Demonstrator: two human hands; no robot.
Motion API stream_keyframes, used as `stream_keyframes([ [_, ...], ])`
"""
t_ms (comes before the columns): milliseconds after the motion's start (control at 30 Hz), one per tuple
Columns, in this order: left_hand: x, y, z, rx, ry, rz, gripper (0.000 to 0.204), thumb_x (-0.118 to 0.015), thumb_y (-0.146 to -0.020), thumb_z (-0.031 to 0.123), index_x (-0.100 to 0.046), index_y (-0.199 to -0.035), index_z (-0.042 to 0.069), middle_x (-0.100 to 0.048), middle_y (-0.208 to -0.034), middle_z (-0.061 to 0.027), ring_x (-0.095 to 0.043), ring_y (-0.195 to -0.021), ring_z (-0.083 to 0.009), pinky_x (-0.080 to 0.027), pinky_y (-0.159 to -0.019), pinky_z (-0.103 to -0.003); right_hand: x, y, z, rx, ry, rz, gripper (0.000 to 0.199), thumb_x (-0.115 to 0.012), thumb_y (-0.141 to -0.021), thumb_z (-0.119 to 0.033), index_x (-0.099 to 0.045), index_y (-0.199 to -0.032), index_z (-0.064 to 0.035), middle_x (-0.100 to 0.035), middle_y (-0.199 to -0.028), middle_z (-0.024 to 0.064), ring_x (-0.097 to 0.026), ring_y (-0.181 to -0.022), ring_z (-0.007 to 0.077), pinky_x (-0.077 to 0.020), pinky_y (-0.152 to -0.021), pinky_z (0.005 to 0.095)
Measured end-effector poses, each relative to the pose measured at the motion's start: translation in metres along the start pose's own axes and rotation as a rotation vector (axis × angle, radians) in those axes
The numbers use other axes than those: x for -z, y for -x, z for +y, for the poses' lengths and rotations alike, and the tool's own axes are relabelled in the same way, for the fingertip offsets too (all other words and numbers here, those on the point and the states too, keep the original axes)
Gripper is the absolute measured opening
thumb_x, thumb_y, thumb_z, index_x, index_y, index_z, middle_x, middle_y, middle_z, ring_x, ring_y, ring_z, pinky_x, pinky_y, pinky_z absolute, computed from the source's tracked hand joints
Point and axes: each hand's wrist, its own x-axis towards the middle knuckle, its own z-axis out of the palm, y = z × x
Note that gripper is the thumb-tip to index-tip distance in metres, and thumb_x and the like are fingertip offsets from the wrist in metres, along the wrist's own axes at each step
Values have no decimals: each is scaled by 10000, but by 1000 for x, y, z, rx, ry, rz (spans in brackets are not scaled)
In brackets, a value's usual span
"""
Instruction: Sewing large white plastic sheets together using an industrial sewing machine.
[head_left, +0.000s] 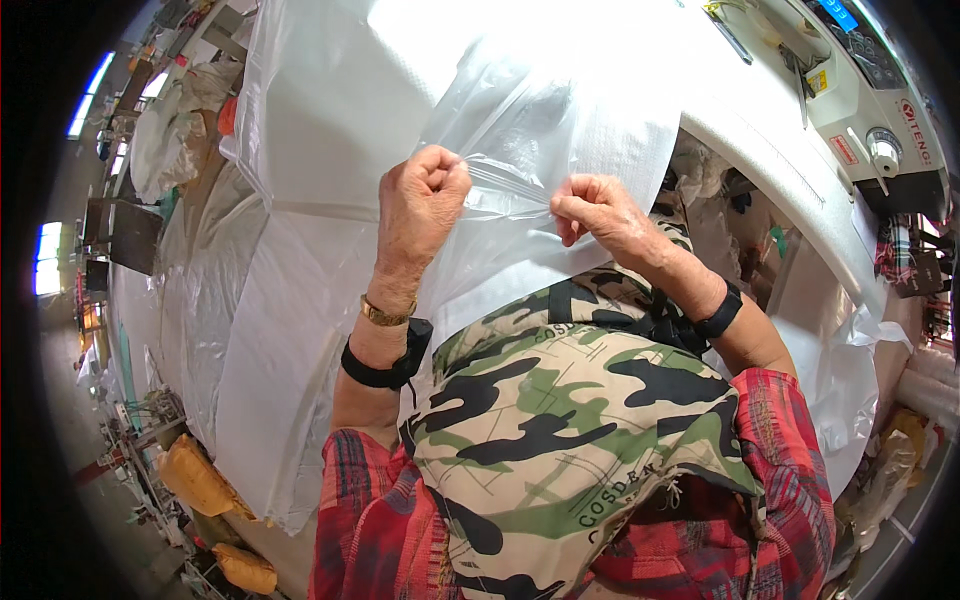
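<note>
I see the left hand (422, 195) fisted tight on the clear plastic film (520, 130); right hand (597, 212) pinched shut on the same edge, just beside it; film stretched between them, spreading away over the white woven sheet (330, 120); sewing machine (870, 100) well right of the sheet; camouflage apron (560, 420) below the hands.

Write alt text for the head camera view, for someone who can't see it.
Seen from above, a person's left hand and right hand pinch the edge of a clear plastic bag over a white woven sack on a table. A camouflage apron and red plaid sleeves fill the foreground, and a sewing machine sits at upper right.
</note>
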Motion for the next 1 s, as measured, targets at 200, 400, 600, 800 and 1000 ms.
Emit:
stream_keyframes([
  [200,6,2,-3,-119,-261,106,165,-630,-908,78,-590,-775,-12,-479,-518,-29,-400,-477,-71,-367,-496,-261,-1,-3,-1,-49,46,25,234,-588,-978,-243,-624,-818,-77,-625,-708,1,-585,-648,89,-473,-654,246],
  [400,9,1,9,-56,130,72,173,-629,-946,132,-681,-839,6,-574,-625,7,-473,-549,-47,-361,-506,-217,-5,1,-7,30,156,66,223,-585,-967,-220,-627,-864,-27,-611,-697,14,-596,-659,101,-476,-625,267],
  [600,23,12,38,122,394,-187,257,-588,-1002,205,-719,-885,18,-580,-692,27,-430,-574,-11,-317,-490,-173,4,46,-31,476,1000,317,230,-711,-915,-227,-654,-1022,-31,-646,-709,136,-631,-593,227,-494,-565,336],
  [800,11,17,44,191,530,-289,279,-554,-1041,234,-694,-935,17,-484,-651,61,-385,-571,-9,-275,-481,-177,14,84,-24,224,1151,137,312,-713,-894,-274,-646,-1087,-37,-681,-706,141,-686,-672,316,-520,-595,424],
  [1000,-3,24,42,177,455,-231,204,-635,-1004,225,-660,-946,31,-445,-616,88,-344,-552,-2,-258,-484,-182,18,72,-3,388,1208,180,131,-667,-880,-146,-603,-933,-45,-659,-726,138,-687,-681,330,-527,-588,438],
])
